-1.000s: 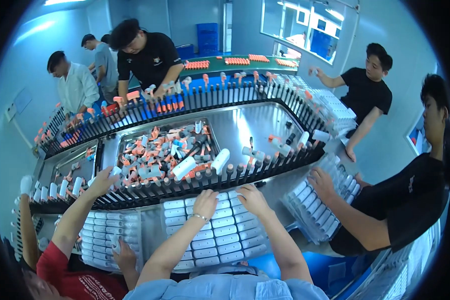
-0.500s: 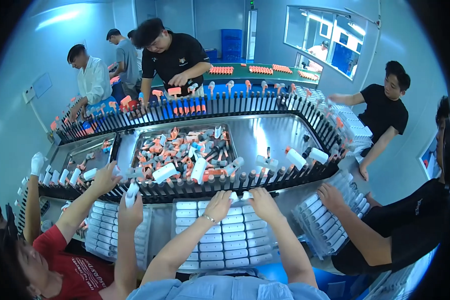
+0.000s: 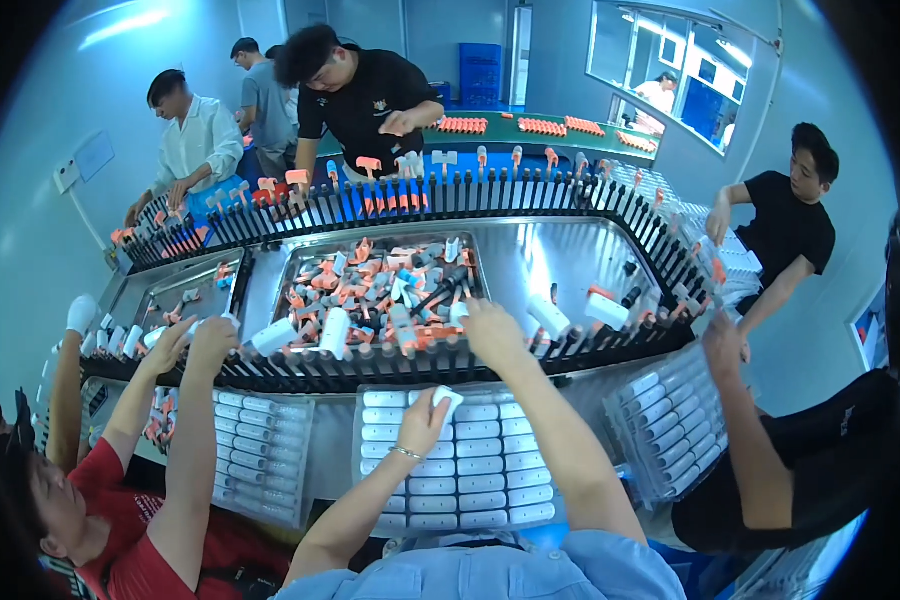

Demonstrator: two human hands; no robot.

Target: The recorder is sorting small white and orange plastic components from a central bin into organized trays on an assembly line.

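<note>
Above the tray of white casings (image 3: 458,470), my left hand (image 3: 425,428) is closed on a small white plastic casing (image 3: 450,400). My right hand (image 3: 498,338) reaches farther forward, over the row of upright black pegs (image 3: 422,362). Its fingertips pinch a small whitish plastic part (image 3: 459,313) just above the pegs, though blur softens its outline. To the left of that hand, a grey and orange piece (image 3: 402,326) sits on a peg, and a larger white casing (image 3: 335,332) stands on the same row.
A metal tray (image 3: 482,262) inside the peg loop holds a heap of orange and grey parts. Co-workers' hands work close by on both sides, over other trays of casings (image 3: 262,450) (image 3: 670,425). A green conveyor (image 3: 515,140) runs behind, carrying orange parts.
My right hand has moved forward to the pegs, away from my left hand. My left hand has drawn back over the tray with its casing. Pieces on the near pegs have shifted left.
</note>
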